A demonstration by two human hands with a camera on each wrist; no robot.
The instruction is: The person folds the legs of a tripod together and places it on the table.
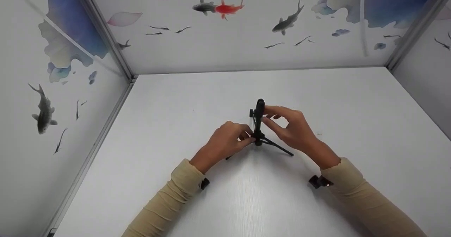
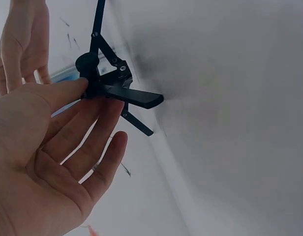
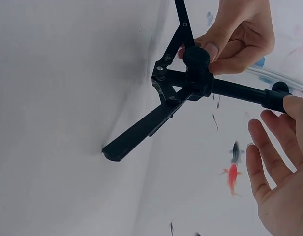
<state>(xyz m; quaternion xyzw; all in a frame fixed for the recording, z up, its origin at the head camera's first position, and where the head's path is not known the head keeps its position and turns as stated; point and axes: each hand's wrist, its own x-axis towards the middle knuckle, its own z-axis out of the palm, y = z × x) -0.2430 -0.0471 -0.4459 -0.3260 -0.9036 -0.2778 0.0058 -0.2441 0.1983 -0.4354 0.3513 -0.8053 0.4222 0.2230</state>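
A small black tripod (image 1: 258,126) stands upright with its legs spread on the white table. My left hand (image 1: 229,138) pinches its lower hub between thumb and fingertips, beside a round knob (image 3: 196,58). Higher up, my right hand (image 1: 296,129) holds the top of the column with thumb and fingers. In the right wrist view one flat leg (image 3: 141,125) points toward the camera, and the column (image 3: 240,91) runs to the right hand's thumb. The left wrist view shows a leg (image 2: 136,96) just past the left fingertips. The tripod's head is partly hidden there.
The white tabletop (image 1: 169,103) spreads around the tripod. Panels printed with fish enclose it at the back (image 1: 239,54) and on the left (image 1: 21,152) and right. A dark wrist camera (image 1: 319,181) sits at the right cuff, another (image 1: 204,184) at the left.
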